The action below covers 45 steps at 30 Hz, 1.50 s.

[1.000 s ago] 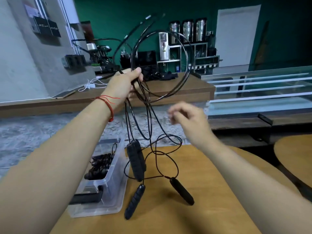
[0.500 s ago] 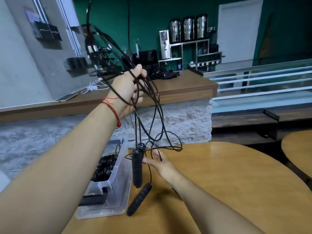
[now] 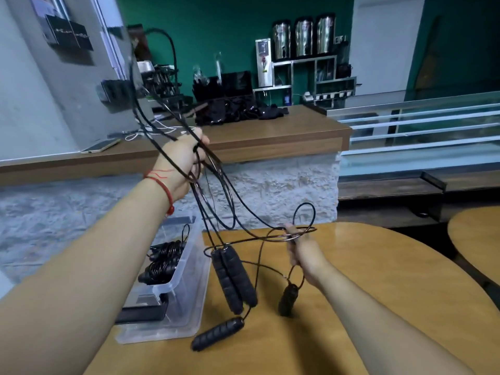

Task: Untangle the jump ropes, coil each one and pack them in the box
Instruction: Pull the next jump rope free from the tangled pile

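Observation:
My left hand (image 3: pixel 181 165) is raised above the table and grips a bundle of tangled black jump rope cords (image 3: pixel 216 201). Two black handles (image 3: pixel 233 278) hang side by side from that bundle. A third handle (image 3: pixel 218 334) lies on the wooden table (image 3: pixel 378 293), and a fourth (image 3: pixel 288 299) dangles just below my right hand. My right hand (image 3: pixel 303 253) is lower, to the right, and pinches a loop of cord pulled sideways. A clear plastic box (image 3: pixel 178 301) at the table's left edge holds coiled black ropes (image 3: pixel 162 262).
A wooden counter (image 3: pixel 270 136) on a stone base runs behind the table, with a phone (image 3: pixel 100 146), white cables and dark clutter on it. A second round table (image 3: pixel 476 239) stands at the right. A black lid piece (image 3: pixel 140 313) lies in the box's near end.
My right hand has moved right and up from beside the hanging handles, pulling a cord loop out sideways. The fourth handle now dangles below it. My left hand has stayed raised with the bundle.

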{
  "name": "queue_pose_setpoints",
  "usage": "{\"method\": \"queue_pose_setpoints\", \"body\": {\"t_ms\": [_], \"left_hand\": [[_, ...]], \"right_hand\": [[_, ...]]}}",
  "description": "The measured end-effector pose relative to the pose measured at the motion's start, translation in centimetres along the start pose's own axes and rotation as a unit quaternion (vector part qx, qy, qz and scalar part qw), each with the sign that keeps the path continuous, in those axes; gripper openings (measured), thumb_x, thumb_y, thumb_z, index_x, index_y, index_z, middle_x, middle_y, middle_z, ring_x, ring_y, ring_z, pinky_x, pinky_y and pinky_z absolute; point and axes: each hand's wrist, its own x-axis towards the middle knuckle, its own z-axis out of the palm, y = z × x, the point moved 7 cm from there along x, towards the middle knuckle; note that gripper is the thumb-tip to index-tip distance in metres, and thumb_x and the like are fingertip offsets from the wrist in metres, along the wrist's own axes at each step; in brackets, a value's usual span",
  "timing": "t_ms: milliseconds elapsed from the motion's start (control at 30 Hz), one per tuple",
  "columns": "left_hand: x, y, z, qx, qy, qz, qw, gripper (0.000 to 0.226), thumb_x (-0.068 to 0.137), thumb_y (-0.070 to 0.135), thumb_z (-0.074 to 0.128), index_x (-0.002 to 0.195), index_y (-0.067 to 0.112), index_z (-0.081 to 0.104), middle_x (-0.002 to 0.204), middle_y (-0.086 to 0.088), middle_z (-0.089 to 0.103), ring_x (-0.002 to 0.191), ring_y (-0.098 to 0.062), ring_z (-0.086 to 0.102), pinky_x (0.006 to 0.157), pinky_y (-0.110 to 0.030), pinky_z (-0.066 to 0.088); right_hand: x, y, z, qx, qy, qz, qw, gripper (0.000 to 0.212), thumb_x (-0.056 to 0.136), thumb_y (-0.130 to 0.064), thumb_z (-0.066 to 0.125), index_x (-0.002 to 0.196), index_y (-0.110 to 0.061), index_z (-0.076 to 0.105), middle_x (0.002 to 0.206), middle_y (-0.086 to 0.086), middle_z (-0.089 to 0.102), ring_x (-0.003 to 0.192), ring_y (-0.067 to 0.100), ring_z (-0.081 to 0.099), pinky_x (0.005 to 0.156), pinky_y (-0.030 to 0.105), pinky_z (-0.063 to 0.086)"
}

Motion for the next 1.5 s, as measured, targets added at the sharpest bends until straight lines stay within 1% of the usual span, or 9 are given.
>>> {"method": "queue_pose_setpoints", "body": {"t_ms": [367, 500, 667, 867, 1033, 1200, 1267, 1400, 1500], "left_hand": [[2.1, -15.6, 2.6, -0.017, -0.015, -0.202, 0.979, 0.042, 0.112, 0.038, 0.043, 0.082, 0.013, 0.057, 0.061, -0.004, 0.057, 0.037, -0.011, 0.042, 0.037, -0.018, 0.037], [2.3, -18.1, 3.0, 0.133, -0.048, -0.226, 0.964, 0.037, 0.107, 0.050, 0.051, 0.110, 0.015, 0.061, 0.077, -0.006, 0.062, 0.063, -0.019, 0.057, 0.059, -0.030, 0.051], [1.0, -19.8, 1.1, 0.555, -0.222, -0.223, 0.770, 0.028, 0.108, 0.026, 0.052, 0.114, 0.004, 0.069, 0.116, -0.013, 0.075, 0.089, -0.028, 0.075, 0.084, -0.042, 0.064], [-1.5, -17.3, 2.6, 0.677, -0.214, -0.153, 0.688, 0.029, 0.101, 0.007, 0.048, 0.106, 0.000, 0.075, 0.098, -0.014, 0.076, 0.084, -0.028, 0.070, 0.069, -0.024, 0.060], [-4.4, -14.6, 8.4, 0.547, -0.121, 0.093, 0.823, 0.033, 0.108, 0.043, 0.046, 0.116, 0.017, 0.064, 0.121, -0.001, 0.059, 0.115, -0.018, 0.055, 0.094, -0.034, 0.046], [-8.9, -13.9, 13.4, 0.476, -0.162, 0.205, 0.840, 0.037, 0.103, 0.055, 0.050, 0.129, 0.029, 0.055, 0.121, 0.008, 0.061, 0.115, -0.015, 0.055, 0.093, -0.037, 0.051], [-8.9, -14.3, 13.7, 0.500, -0.160, 0.193, 0.829, 0.022, 0.108, 0.043, 0.045, 0.118, 0.026, 0.055, 0.097, 0.003, 0.068, 0.088, -0.023, 0.066, 0.075, -0.043, 0.059], [-7.1, -14.2, 10.6, 0.313, -0.156, 0.071, 0.934, 0.024, 0.113, 0.026, 0.043, 0.112, 0.018, 0.065, 0.072, 0.003, 0.063, 0.064, -0.015, 0.064, 0.060, -0.030, 0.056], [-3.7, -15.4, 4.6, 0.073, -0.027, -0.081, 0.994, 0.026, 0.107, 0.004, 0.045, 0.109, 0.011, 0.069, 0.061, 0.004, 0.055, 0.043, -0.005, 0.050, 0.039, -0.018, 0.038]], "right_hand": [[0.0, -2.4, -8.1, -0.106, 0.058, -0.019, 0.993, 0.020, 0.106, -0.029, 0.055, 0.097, -0.013, 0.065, 0.058, -0.006, 0.032, 0.041, 0.007, 0.027, 0.045, 0.022, 0.024], [-0.3, -4.1, -9.0, -0.134, 0.053, -0.028, 0.989, 0.019, 0.106, -0.020, 0.057, 0.106, -0.003, 0.063, 0.063, -0.006, 0.040, 0.042, 0.004, 0.033, 0.040, 0.016, 0.027], [-0.5, -6.2, -9.1, -0.159, 0.043, -0.029, 0.986, 0.014, 0.103, -0.008, 0.051, 0.098, -0.015, 0.062, 0.072, -0.001, 0.052, 0.043, 0.007, 0.034, 0.039, 0.020, 0.023], [-0.9, -5.7, -7.4, -0.201, -0.017, -0.008, 0.979, 0.011, 0.096, -0.017, 0.066, 0.093, -0.021, 0.056, 0.078, 0.002, 0.053, 0.057, 0.016, 0.036, 0.049, 0.028, 0.023], [-2.1, -7.6, -5.8, -0.294, -0.009, -0.086, 0.952, 0.033, 0.103, -0.030, 0.065, 0.082, -0.005, 0.068, 0.086, -0.004, 0.070, 0.077, 0.008, 0.059, 0.064, 0.030, 0.042], [-3.7, -10.3, -3.6, -0.285, -0.035, -0.092, 0.954, 0.030, 0.103, -0.029, 0.062, 0.085, -0.005, 0.068, 0.056, -0.015, 0.054, 0.044, -0.001, 0.044, 0.056, 0.026, 0.029], [-4.8, -11.5, -2.9, -0.317, -0.065, -0.088, 0.942, 0.028, 0.102, -0.029, 0.062, 0.083, -0.009, 0.068, 0.049, -0.016, 0.048, 0.041, 0.000, 0.042, 0.054, 0.025, 0.027], [-6.1, -13.4, -3.4, -0.372, -0.072, -0.099, 0.920, 0.028, 0.103, -0.027, 0.060, 0.082, -0.011, 0.069, 0.046, -0.029, 0.051, 0.061, 0.001, 0.042, 0.059, 0.027, 0.030], [-6.2, -13.5, -6.7, -0.339, -0.049, -0.068, 0.937, 0.024, 0.100, -0.025, 0.061, 0.078, -0.015, 0.064, 0.047, -0.019, 0.045, 0.049, 0.007, 0.030, 0.049, 0.024, 0.023]]}}
